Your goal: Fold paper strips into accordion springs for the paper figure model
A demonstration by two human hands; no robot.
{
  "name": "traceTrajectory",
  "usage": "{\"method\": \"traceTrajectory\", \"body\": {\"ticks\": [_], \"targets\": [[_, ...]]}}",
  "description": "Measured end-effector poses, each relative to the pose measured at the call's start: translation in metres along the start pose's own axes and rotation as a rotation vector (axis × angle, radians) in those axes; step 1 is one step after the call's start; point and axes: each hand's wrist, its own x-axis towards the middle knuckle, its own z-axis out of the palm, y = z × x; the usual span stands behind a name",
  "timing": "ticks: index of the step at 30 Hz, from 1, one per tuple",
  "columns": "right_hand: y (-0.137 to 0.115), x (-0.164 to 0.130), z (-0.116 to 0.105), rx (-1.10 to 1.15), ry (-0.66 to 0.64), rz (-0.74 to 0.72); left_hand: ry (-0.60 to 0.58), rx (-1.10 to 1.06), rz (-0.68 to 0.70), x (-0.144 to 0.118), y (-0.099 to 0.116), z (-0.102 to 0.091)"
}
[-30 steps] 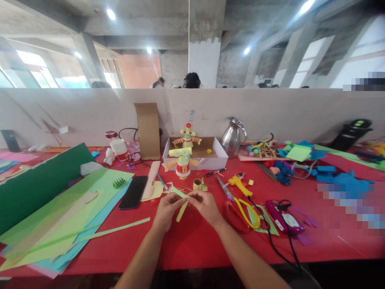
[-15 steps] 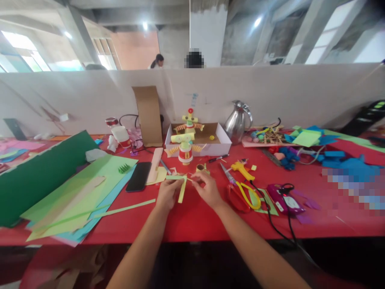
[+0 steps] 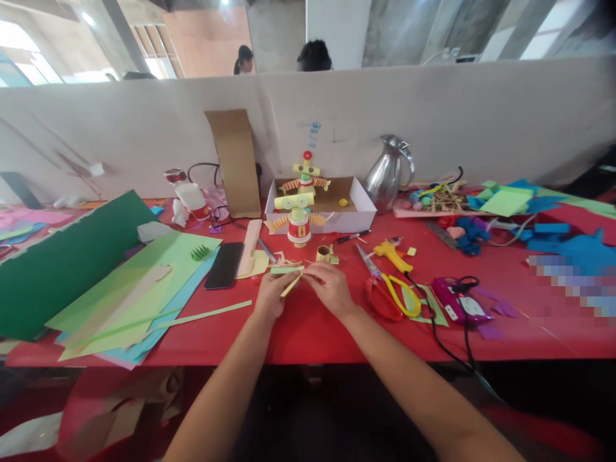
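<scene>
My left hand (image 3: 272, 294) is closed on paper strips, a pale green one (image 3: 283, 270) pointing left and a yellow one (image 3: 291, 285) slanting down. Fingertips of my right hand (image 3: 331, 286) pinch at the end where the two strips meet. Just beyond my hands stands a paper figure (image 3: 299, 226) with a red and white cup body, folded-strip arms and a yellow roll for a head. A small paper roll (image 3: 323, 254) sits right behind my right hand. Whether anything else is between my right fingers is too small to make out.
Scissors (image 3: 389, 289), a yellow glue gun (image 3: 394, 256) and a purple power box (image 3: 462, 301) with a black cable lie right. On the left are a phone (image 3: 224, 265), paper sheets (image 3: 158, 276) and a green board (image 3: 72, 263). Behind stand a white box (image 3: 353, 221) and metal jug (image 3: 389, 173).
My right hand has come closer to my left, and its fingers now meet the strips' end. The yellow strip has swung from hanging down to a slant. The view has tilted downward.
</scene>
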Motion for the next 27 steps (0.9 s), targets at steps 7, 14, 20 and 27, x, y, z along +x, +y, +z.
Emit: {"method": "traceTrajectory", "body": {"ticks": [7,14,20,27], "targets": [[-0.0018,0.0020,-0.0015,-0.021,0.009,0.003,0.008,-0.034,0.038,0.0001,0.0010,0.0024],[-0.0051,0.0029,0.0007,0.059,0.073,0.108,-0.006,-0.054,0.070,-0.0005,-0.0004,0.0036],[-0.0056,0.0035,0.0050,0.124,0.125,0.233,0.017,-0.042,0.091,-0.0001,-0.0019,0.0030],[-0.0074,0.0040,0.0062,0.254,0.129,0.380,0.007,-0.006,0.115,-0.0011,-0.0012,0.0029]]}}
